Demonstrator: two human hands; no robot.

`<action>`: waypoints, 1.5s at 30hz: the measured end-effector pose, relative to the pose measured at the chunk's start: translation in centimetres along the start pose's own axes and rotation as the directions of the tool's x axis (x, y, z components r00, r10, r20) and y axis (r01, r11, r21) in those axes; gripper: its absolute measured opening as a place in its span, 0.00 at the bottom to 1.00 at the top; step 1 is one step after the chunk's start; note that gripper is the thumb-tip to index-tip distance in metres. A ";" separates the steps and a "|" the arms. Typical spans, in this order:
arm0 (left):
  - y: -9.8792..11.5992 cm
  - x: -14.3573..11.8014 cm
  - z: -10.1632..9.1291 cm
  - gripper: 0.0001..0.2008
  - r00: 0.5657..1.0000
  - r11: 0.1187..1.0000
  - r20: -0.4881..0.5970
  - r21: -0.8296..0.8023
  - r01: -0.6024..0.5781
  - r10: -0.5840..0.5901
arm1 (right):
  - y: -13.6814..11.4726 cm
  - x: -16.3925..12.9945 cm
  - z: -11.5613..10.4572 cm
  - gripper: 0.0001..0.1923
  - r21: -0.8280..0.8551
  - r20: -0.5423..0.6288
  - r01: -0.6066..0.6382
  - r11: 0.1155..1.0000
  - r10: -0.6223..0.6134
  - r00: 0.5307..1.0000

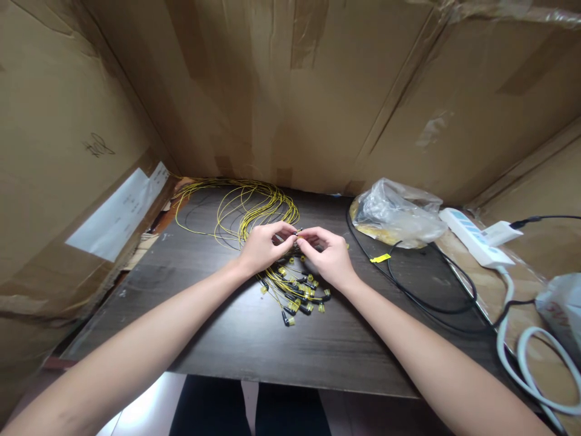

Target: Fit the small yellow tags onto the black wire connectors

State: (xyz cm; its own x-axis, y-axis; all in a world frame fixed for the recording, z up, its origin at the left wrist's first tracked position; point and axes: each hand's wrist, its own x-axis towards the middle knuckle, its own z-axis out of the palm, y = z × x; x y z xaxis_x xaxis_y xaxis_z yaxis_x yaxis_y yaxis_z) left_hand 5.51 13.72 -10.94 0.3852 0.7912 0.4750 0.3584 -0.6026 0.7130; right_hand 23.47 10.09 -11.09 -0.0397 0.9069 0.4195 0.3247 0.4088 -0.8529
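My left hand (265, 247) pinches a small black cable connector (297, 232) between thumb and fingers, above the middle of the table. Fingertip to fingertip with it, my right hand (330, 254) is closed at the same spot; whatever sits in its pinch is too small and covered to make out. Below both hands lies a heap of black connectors (289, 318) with clear yellow caps (321, 307), some caps loose among them. Thin yellow cables (267, 203) run from the heap under my left hand and loop toward the back left.
Cardboard walls (254, 91) enclose the dark table (218, 345) at the back and sides. A clear plastic bag (394, 212) rests at the back right, beside a white power strip (474, 236). A black cord (426, 306) with a yellow tag (380, 258) curves across the right side.
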 end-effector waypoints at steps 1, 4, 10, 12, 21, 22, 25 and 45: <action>0.0 0.0 0.0 0.08 1.000 1.000 -0.004 0.005 -0.006 0.006 | 0.1 0.1 -0.1 0.09 0.007 -0.019 -0.011 1.000 0.011 1.000; 0.1 0.0 0.0 0.08 0.999 0.999 -0.013 0.020 -0.029 0.029 | 0.4 0.4 -0.3 0.10 0.040 -0.048 -0.027 0.999 0.029 0.998; 0.0 0.1 -0.1 0.08 0.999 0.999 -0.012 0.010 -0.039 0.039 | 0.5 0.3 -0.3 0.09 0.028 0.002 -0.036 0.999 0.036 0.999; -0.1 0.0 -0.1 0.08 0.999 0.999 -0.001 0.010 -0.039 0.039 | 0.6 0.2 -0.3 0.09 0.024 0.009 -0.043 0.999 0.043 0.999; -0.6 0.0 -0.2 0.07 0.995 0.995 -0.005 0.017 -0.097 0.097 | 1.1 0.4 -0.4 0.11 0.080 0.041 -0.060 0.995 0.057 0.998; -0.7 0.0 -0.2 0.07 0.995 0.995 -0.010 0.011 -0.103 0.104 | 1.1 0.4 -0.4 0.12 0.098 0.049 -0.072 0.993 0.067 0.997; -0.6 0.0 -0.3 0.06 0.991 0.991 -0.013 0.012 -0.133 0.133 | 1.0 0.5 -0.5 0.14 0.131 0.059 -0.105 0.986 0.098 0.993; 0.4 -0.2 -0.5 0.06 0.977 0.976 -0.023 0.064 -0.210 0.211 | -0.3 0.2 -0.7 0.12 -0.110 0.122 0.042 0.993 -0.028 0.992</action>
State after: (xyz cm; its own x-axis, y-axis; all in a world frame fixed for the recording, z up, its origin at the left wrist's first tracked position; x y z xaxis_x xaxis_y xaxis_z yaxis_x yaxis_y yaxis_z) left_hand 5.21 13.38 -10.46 0.4327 0.6482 0.6266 0.3237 -0.7604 0.5631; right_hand 24.01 10.04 -10.53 -0.1638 0.9007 0.4025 0.4244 0.4326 -0.7954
